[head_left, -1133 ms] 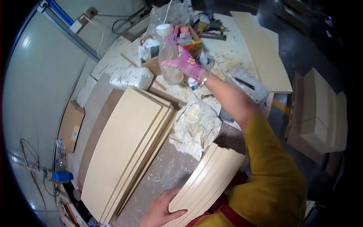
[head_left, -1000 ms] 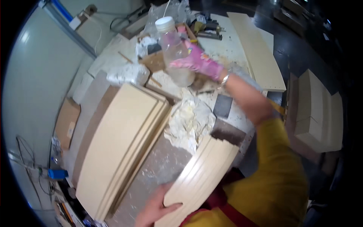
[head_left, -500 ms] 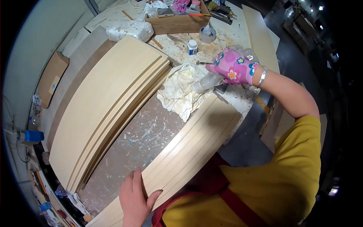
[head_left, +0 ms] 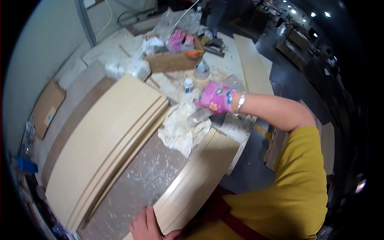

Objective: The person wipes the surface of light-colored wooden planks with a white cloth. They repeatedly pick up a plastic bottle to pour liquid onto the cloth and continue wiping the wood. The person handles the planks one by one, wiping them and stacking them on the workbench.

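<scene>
Down at the bottom centre, the left hand [head_left: 148, 226] spreads its fingers over the narrow boards [head_left: 200, 172], likely steadying them; right of centre, the gloved right hand [head_left: 216, 97] wraps its fingers round a clear bottle [head_left: 199, 118], tilted so its neck points at the crumpled cloth [head_left: 176, 132]. A second ago it's upright before the box [head_left: 170, 63], upper centre; now it's lower, tipped over.

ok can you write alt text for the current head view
A person's right hand in a pink flowered glove holds a clear bottle aslant at a crumpled white cloth. The bare left hand rests on closely packed curved pale boards; to their left, larger curved panels lie stacked on a worktable.
</scene>
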Tool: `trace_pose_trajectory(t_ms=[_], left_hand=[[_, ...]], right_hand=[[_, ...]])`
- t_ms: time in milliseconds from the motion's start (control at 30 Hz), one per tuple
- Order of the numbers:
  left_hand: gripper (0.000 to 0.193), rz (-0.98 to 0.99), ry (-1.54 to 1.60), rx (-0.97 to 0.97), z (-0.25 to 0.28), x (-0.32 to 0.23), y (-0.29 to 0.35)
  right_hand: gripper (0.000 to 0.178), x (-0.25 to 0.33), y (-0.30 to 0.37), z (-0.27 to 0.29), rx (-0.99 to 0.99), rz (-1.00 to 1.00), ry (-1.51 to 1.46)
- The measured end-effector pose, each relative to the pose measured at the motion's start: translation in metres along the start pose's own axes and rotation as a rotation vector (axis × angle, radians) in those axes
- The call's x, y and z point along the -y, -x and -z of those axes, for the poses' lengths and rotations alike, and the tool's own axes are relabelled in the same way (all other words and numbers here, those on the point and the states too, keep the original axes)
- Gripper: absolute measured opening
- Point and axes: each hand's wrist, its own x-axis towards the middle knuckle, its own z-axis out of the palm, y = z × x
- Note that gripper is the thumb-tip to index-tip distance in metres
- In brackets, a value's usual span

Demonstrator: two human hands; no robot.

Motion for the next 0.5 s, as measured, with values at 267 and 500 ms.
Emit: trace_pose_trajectory(t_ms=[267, 500], left_hand=[[0.104, 0.045, -0.012, 0.090, 0.013, -0.001, 0.017], [0.102, 0.163, -0.278, 0.049, 0.014, 0.019, 0.060]], right_hand=[[0.030, -0.010, -0.007, 0.000, 0.129, -0.087, -0.024], [0.035, -0.003, 0.017, 0.002, 0.043, -0.066, -0.102]])
